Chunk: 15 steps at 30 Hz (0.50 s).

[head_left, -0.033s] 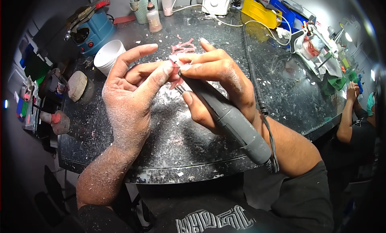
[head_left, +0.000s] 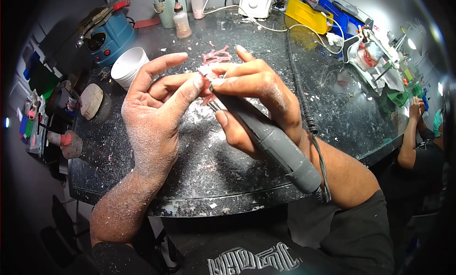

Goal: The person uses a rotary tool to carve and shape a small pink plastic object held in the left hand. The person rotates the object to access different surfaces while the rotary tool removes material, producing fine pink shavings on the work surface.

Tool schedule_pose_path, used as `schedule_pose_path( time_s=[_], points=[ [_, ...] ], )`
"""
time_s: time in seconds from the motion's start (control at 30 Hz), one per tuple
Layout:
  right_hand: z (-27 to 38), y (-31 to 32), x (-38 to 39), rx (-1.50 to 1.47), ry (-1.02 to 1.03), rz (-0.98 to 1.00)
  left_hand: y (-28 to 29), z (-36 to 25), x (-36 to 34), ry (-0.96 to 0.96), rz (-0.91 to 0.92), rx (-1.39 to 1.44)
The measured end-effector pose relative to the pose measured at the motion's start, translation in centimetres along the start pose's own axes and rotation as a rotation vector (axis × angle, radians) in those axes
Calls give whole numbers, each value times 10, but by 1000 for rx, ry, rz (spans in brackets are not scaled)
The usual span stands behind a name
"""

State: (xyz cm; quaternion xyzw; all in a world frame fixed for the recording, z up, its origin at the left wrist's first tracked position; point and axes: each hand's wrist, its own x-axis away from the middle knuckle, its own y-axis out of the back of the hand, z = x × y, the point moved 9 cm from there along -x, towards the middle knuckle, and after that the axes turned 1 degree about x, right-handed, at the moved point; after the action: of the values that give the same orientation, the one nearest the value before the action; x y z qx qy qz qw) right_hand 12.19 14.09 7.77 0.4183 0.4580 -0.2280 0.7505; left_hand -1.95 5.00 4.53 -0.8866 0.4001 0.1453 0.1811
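Black workbench [head_left: 342, 116], speckled all over with white dust and chips, fills most of the frame. Right around the middle, just above center, the left hand [head_left: 154, 109] has a small pink piece [head_left: 208, 98] pinched between thumb and fingers, and that hand's pretty caked in white powder. The right hand [head_left: 273, 92] is wrapped pen-style around a chunky dark grey handpiece [head_left: 268, 135], its tip up at the pink piece; can't really tell if it's touching, fingers are in the way. Just above the hands there's a little pile of thin pink sticks [head_left: 216, 55]. Coiled black cord [head_left: 296, 68] runs up the bench right of center. Left of the hands: a white tub [head_left: 128, 68], plus a pale rounded lump [head_left: 91, 101] farther over. Upper left has a blue machine [head_left: 111, 40], top center a white box with a knob [head_left: 255, 4], upper right a yellow bin [head_left: 306, 14]. Someone else's hands [head_left: 416, 108] show at the right edge.
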Motion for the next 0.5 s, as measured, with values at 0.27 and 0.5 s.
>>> schedule_pose_path(
  time_s=[0.27,0.5],
  points=[
    [1,2,-1,0,-2,2,-1,2,0,3,9,58],
    [2,0,-1,-4,0,-17,1,8,0,20,17,93]
  ],
)
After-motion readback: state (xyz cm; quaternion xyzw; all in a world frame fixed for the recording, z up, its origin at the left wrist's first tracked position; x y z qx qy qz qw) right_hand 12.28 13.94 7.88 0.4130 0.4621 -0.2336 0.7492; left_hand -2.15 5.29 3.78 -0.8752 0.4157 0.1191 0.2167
